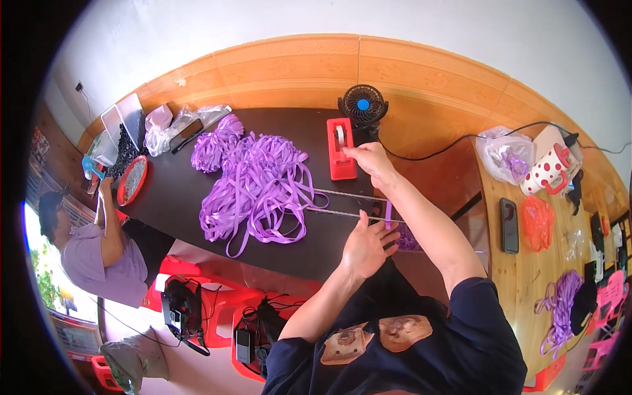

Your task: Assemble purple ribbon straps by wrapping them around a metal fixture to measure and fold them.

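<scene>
My right hand point(373, 164) reaches the near part of a red tape dispenser point(342, 172), its fingertips drawn together at the side of the roll. Whatever they pinch is too small to make out. My left hand point(365, 249) is open, fingers spread, and holds nothing visible. Just beyond it, two thin parallel rods point(342, 195) stick out over the table's right edge. A short purple ribbon strip point(388, 212) crosses them near their outer ends. Left of the rods lies a large loose heap of purple ribbon point(253, 187) on the dark table point(289, 247).
A small black fan point(364, 105) stands behind the dispenser. At left, a person point(105, 247) works beside a red-rimmed tray point(133, 181). The wooden table point(503, 280) on the right carries a phone point(509, 226), a dotted tumbler point(546, 171) and ribbon point(561, 306). Red stools point(214, 316) stand below.
</scene>
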`<state>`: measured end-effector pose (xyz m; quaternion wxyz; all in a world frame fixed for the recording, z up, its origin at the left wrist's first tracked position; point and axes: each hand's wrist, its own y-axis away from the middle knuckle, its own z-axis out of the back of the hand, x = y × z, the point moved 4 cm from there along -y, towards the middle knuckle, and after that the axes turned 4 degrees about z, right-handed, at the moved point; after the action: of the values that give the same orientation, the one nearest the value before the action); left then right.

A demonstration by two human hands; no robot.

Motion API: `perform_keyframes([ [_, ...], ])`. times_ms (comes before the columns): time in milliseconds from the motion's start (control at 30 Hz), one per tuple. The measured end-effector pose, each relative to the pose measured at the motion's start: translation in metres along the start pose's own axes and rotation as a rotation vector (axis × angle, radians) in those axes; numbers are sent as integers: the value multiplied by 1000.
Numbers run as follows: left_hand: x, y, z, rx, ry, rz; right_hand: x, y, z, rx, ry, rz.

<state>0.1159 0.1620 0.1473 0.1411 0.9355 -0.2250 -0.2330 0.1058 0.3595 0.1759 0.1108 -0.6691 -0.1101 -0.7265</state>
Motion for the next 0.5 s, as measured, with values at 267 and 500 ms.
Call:
perform_keyframes([
  [267,-1,-2,0,16,43,25,6,4,-20,-35,-112,17],
  [500,0,2,-1,27,28,15,32,17,-21,-10,-380,90],
])
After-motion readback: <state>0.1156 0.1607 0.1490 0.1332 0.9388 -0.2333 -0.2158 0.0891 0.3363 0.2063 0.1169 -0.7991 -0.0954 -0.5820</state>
